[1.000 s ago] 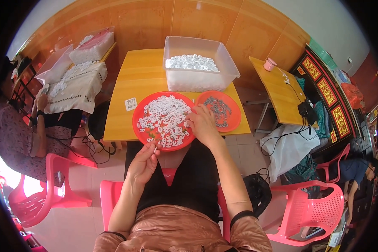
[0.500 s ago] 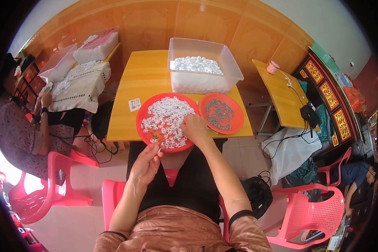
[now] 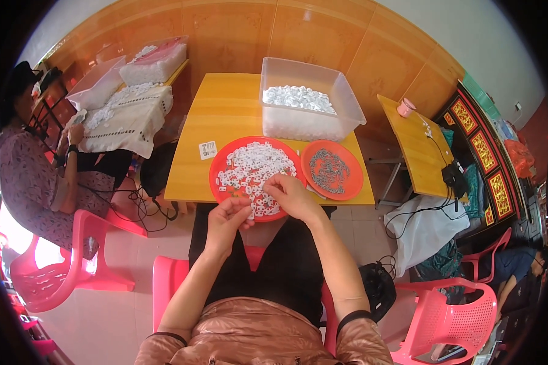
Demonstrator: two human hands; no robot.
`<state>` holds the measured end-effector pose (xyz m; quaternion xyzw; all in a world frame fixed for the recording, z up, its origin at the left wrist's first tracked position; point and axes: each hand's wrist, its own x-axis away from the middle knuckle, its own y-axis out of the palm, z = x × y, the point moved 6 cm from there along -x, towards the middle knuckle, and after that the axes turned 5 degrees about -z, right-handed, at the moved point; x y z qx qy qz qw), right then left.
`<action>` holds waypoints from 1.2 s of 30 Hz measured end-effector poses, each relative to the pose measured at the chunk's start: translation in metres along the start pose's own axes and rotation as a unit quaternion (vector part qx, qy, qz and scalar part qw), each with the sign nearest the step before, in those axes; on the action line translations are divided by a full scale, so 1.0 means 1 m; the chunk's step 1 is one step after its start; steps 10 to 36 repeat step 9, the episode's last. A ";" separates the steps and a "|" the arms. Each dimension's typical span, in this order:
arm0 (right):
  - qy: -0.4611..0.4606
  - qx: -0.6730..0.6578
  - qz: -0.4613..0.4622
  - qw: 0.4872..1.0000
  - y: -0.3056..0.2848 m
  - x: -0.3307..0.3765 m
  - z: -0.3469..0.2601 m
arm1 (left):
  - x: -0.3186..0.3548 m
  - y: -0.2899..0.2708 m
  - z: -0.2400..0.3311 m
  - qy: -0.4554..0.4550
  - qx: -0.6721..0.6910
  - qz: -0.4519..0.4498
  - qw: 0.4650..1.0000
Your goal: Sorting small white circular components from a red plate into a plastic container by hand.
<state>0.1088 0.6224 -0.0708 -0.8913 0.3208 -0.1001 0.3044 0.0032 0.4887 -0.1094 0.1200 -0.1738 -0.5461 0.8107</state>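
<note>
I noted my left hand [image 3: 225, 220] and right hand [image 3: 291, 196], fingers curled narrow w/ contents too small to tell, over the near rim of the red plate [image 3: 220, 172] of small white pieces [image 3: 252, 167] on the yellow table [image 3: 225, 115].

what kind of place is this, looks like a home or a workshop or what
Probably a room in a home used for small piecework. Low yellow tables, pink plastic chairs and a tiled floor look domestic, while the clear tub and red tray full of small white parts point to hand assembly or sorting.
</note>
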 end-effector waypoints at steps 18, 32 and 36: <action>0.013 -0.285 -0.144 0.947 0.020 0.010 -0.017 | -0.011 0.007 0.017 0.167 -0.111 0.028 0.979; 0.013 -0.285 -0.144 0.947 0.020 0.010 -0.017 | -0.011 0.007 0.017 0.167 -0.111 0.028 0.979; 0.013 -0.285 -0.144 0.947 0.020 0.010 -0.017 | -0.011 0.007 0.017 0.167 -0.111 0.028 0.979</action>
